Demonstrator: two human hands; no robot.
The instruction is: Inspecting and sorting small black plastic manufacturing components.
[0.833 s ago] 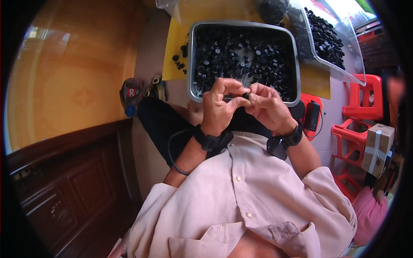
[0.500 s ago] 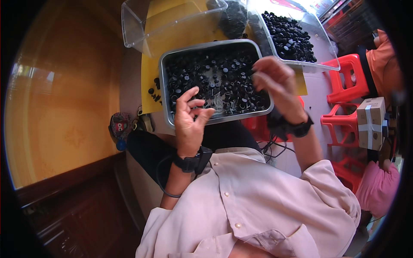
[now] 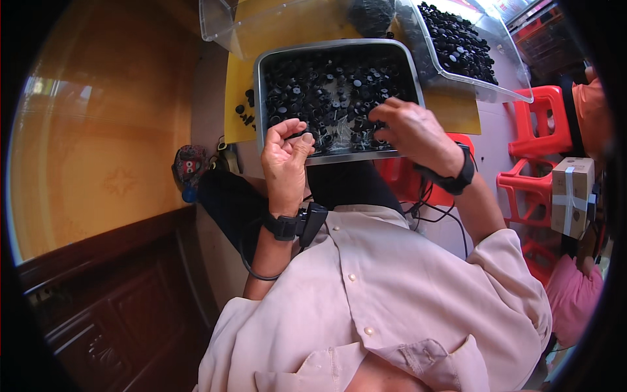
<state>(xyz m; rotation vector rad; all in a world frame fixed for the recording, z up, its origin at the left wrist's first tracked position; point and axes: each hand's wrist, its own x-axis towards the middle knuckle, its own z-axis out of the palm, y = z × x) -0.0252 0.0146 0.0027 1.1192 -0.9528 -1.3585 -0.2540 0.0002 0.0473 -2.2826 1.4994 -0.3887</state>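
A silver metal tray holds a loose heap of small black round caps, with paler discs and thin shiny bits among them. My left hand is at the tray's near left edge, palm turned inward. Its fingers curl toward the thumb, and a small dark thing seems to sit between them, too small to name. Over the right part of the tray is my right hand, back upward. Its fingers are bent down toward the caps, with thumb and forefinger tips apart. Both wrists carry black strapped devices.
A clear plastic bin with more black caps stands at the far right, another clear bin at the far left. Loose caps lie left of the tray. Red stools, a taped carton and other people are at the right.
My right hand has come down and left over the caps, its fingers bending. My left thumb has closed toward the fingers. The tray sits higher in the picture as the view has shifted.
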